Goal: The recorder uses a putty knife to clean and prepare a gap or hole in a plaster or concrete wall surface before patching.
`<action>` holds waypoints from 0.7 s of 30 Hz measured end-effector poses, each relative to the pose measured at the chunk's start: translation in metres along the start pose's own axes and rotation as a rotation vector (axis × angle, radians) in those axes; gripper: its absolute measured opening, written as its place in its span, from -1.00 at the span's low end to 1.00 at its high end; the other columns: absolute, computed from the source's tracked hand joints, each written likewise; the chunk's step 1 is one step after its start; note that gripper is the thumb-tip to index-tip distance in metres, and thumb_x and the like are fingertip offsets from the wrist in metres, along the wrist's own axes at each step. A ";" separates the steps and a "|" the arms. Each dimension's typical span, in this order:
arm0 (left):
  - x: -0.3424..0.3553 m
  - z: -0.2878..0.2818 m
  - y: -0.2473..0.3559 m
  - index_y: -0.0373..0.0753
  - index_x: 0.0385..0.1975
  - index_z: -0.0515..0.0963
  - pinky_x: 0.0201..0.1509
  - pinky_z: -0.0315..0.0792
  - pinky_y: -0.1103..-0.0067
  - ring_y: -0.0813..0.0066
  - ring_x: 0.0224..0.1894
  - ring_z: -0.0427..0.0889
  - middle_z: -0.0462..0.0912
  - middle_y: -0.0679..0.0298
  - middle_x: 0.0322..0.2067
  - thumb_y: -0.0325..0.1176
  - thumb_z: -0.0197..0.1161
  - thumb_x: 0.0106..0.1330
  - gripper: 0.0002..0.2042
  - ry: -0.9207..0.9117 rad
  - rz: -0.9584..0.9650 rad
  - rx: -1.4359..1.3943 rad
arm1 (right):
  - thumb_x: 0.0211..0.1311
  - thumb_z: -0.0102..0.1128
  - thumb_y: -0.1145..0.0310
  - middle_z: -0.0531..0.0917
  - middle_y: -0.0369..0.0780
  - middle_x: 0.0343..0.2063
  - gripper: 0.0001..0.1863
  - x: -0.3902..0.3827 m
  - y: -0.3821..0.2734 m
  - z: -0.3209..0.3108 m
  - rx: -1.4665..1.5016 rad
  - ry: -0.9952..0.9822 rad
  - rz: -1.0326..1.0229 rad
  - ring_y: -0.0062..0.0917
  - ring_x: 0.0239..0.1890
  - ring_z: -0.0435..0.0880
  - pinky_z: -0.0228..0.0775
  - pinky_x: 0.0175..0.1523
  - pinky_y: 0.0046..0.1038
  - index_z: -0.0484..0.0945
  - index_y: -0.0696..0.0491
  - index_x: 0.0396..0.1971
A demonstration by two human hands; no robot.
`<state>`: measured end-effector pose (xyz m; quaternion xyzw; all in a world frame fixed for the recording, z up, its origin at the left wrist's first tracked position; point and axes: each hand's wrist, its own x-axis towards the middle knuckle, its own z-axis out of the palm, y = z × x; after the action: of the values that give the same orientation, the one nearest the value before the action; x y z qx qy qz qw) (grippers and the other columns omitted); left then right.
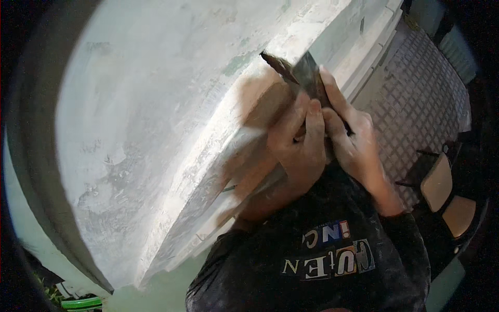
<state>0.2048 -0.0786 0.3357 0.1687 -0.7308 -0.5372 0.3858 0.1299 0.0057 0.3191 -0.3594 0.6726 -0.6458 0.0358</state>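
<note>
A metal scraper blade [309, 70] rests at the edge of the pale plastered ledge [171, 200]. My right hand [353, 140] is closed on the scraper, one finger extended along the blade. My left hand [293, 143] is closed beside it, thumb raised, touching or nearly touching the right; what its fingers wrap is mostly hidden. A dark, jagged-edged strip [278, 65] lies just left of the blade; whether it is a second tool or part of this one is unclear. The left hand and forearm cast shadows on the plaster.
A rough white plastered surface [114, 130] fills the left, bordered by a dark curved edge. At right are a patterned tiled floor [410, 93] and a chair [436, 182] with tan panels. A green round object [80, 304] sits at lower left.
</note>
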 end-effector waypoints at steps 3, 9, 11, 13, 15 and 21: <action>-0.003 0.004 -0.016 -0.47 -0.07 0.61 -0.20 0.41 0.63 0.61 -0.27 0.50 0.65 0.27 -0.29 -0.40 0.05 0.56 -0.75 0.018 0.077 -0.052 | 0.49 0.15 0.27 0.64 0.12 0.01 -0.43 -0.005 0.005 -0.003 0.023 -0.056 0.066 0.09 0.07 0.61 0.54 -0.04 -0.30 0.33 -0.21 0.45; -0.004 0.001 -0.009 -0.49 -0.05 0.60 -0.26 0.40 0.64 0.63 -0.30 0.50 0.65 0.31 -0.31 -0.42 0.06 0.55 -0.75 -0.046 0.047 0.013 | 0.50 0.11 0.27 0.64 0.15 -0.01 -0.44 -0.007 0.004 -0.004 0.004 -0.048 0.088 0.17 0.04 0.60 0.53 -0.02 -0.31 0.32 -0.21 0.46; 0.000 0.001 -0.012 -0.50 -0.05 0.59 -0.25 0.41 0.64 0.62 -0.30 0.51 0.65 0.29 -0.31 -0.43 0.07 0.55 -0.75 -0.050 0.065 0.002 | 0.51 0.09 0.26 0.63 0.15 0.00 -0.45 -0.010 0.009 -0.005 0.041 -0.063 0.095 0.19 0.02 0.59 0.53 -0.02 -0.29 0.31 -0.22 0.46; 0.002 0.003 -0.013 -0.51 -0.04 0.59 -0.25 0.41 0.64 0.61 -0.30 0.51 0.66 0.28 -0.31 -0.43 0.07 0.55 -0.75 -0.050 0.077 -0.008 | 0.50 0.10 0.28 0.63 0.17 -0.02 -0.44 -0.001 0.009 -0.001 0.016 -0.033 0.043 0.17 0.00 0.62 0.54 -0.03 -0.29 0.31 -0.21 0.46; 0.000 0.006 -0.012 -0.52 -0.05 0.59 -0.21 0.43 0.65 0.58 -0.28 0.54 0.67 0.24 -0.30 -0.44 0.08 0.54 -0.75 0.051 -0.014 -0.083 | 0.49 0.11 0.30 0.62 0.19 -0.03 -0.42 -0.003 0.005 0.000 -0.005 -0.009 -0.005 0.16 -0.03 0.64 0.54 -0.03 -0.30 0.31 -0.21 0.46; -0.009 0.003 -0.010 -0.56 -0.06 0.59 -0.19 0.44 0.65 0.61 -0.25 0.53 0.68 0.24 -0.29 -0.45 0.10 0.53 -0.75 0.049 -0.046 -0.063 | 0.45 0.17 0.34 0.62 0.18 -0.04 -0.40 -0.011 0.007 -0.003 0.038 -0.103 0.185 0.03 -0.01 0.72 0.56 -0.03 -0.27 0.32 -0.21 0.46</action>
<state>0.2066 -0.0746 0.3230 0.1864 -0.6998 -0.5645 0.3961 0.1337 0.0131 0.3083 -0.3278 0.6876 -0.6333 0.1366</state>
